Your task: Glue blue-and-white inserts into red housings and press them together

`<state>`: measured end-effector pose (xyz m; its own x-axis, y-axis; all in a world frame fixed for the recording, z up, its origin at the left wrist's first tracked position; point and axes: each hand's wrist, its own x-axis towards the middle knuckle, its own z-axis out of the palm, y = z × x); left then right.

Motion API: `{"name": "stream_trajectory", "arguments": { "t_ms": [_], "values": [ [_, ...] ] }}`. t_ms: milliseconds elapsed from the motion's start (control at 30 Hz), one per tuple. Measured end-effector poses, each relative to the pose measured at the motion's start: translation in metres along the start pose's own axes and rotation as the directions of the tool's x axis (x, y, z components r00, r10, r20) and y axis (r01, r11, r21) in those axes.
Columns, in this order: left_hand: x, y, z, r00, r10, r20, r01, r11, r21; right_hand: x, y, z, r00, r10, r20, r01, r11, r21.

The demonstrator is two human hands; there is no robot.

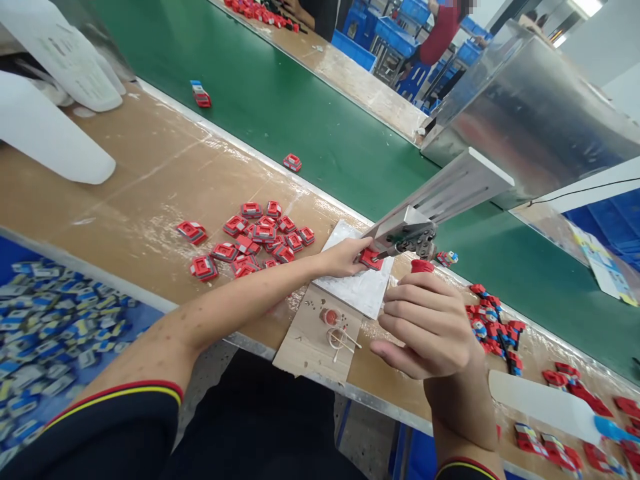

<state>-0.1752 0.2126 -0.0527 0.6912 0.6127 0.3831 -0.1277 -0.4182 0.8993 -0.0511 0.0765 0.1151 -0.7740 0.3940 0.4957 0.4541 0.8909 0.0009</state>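
My left hand [347,257] pinches a small red plastic part [371,259] above a white board, under the tip of a metal clamp device [413,233]. My right hand [427,320] is raised nearer to me, its fingers curled round the red-ended handle [423,266] of the device; its palm side is hidden. A pile of red and grey parts [263,233] lies left of my left hand. The white board [350,287] rests on the table, partly over a piece of cardboard [290,348] that bears a small cup of red liquid [331,317] and cotton swabs [350,339].
Beyond the table runs a green conveyor [240,80] with a few parts on it. Red and blue assemblies [493,320] and a white bottle [545,403] lie at right. A blue bin of parts [65,333] stands at left. People are across the conveyor.
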Motion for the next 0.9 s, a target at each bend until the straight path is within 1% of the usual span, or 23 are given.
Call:
{"name": "stream_trajectory", "arguments": {
  "t_ms": [100, 167, 233, 300, 433, 567, 633, 700, 800, 900],
  "values": [
    [-0.001, 0.001, -0.001, 1.0, -0.006, -0.001, 0.006, 1.0, 0.0, 0.008, -0.003, -0.001, 0.996, -0.004, 0.093, 0.013, 0.995, -0.094],
    [-0.003, 0.002, 0.0, 1.0, -0.017, -0.007, 0.017, 1.0, 0.007, 0.011, -0.003, 0.001, 0.993, -0.028, 0.112, 0.04, 0.994, -0.106],
    [-0.004, 0.004, 0.0, 1.0, -0.025, -0.017, 0.026, 1.0, 0.017, 0.013, -0.002, 0.004, 0.996, -0.04, 0.08, 0.047, 0.995, -0.083],
    [-0.005, 0.006, 0.001, 0.999, -0.026, -0.027, 0.026, 0.999, 0.025, 0.014, -0.002, 0.004, 0.999, -0.021, 0.043, 0.024, 0.998, -0.057],
    [-0.006, 0.008, 0.003, 0.998, -0.035, -0.045, 0.037, 0.998, 0.044, 0.016, -0.005, 0.001, 0.999, 0.005, 0.054, -0.003, 1.0, -0.031],
    [-0.007, 0.008, 0.006, 0.997, -0.041, -0.066, 0.043, 0.999, 0.027, 0.013, -0.007, 0.002, 0.998, 0.03, 0.063, -0.027, 0.998, -0.051],
    [-0.008, 0.008, 0.007, 0.996, -0.046, -0.08, 0.049, 0.998, 0.036, 0.01, -0.008, 0.004, 0.997, 0.054, 0.053, -0.052, 0.998, -0.043],
    [-0.009, 0.008, 0.007, 0.995, -0.052, -0.089, 0.056, 0.997, 0.053, 0.006, -0.009, 0.004, 0.998, 0.051, 0.025, -0.05, 0.998, -0.023],
    [-0.008, 0.007, 0.007, 0.996, -0.048, -0.075, 0.053, 0.996, 0.065, 0.004, -0.009, 0.004, 0.999, 0.045, -0.012, -0.045, 0.999, 0.001],
    [-0.007, 0.007, 0.006, 0.997, -0.043, -0.057, 0.047, 0.995, 0.086, 0.006, -0.008, 0.002, 0.997, 0.077, -0.005, -0.077, 0.997, 0.014]
  ]
}}
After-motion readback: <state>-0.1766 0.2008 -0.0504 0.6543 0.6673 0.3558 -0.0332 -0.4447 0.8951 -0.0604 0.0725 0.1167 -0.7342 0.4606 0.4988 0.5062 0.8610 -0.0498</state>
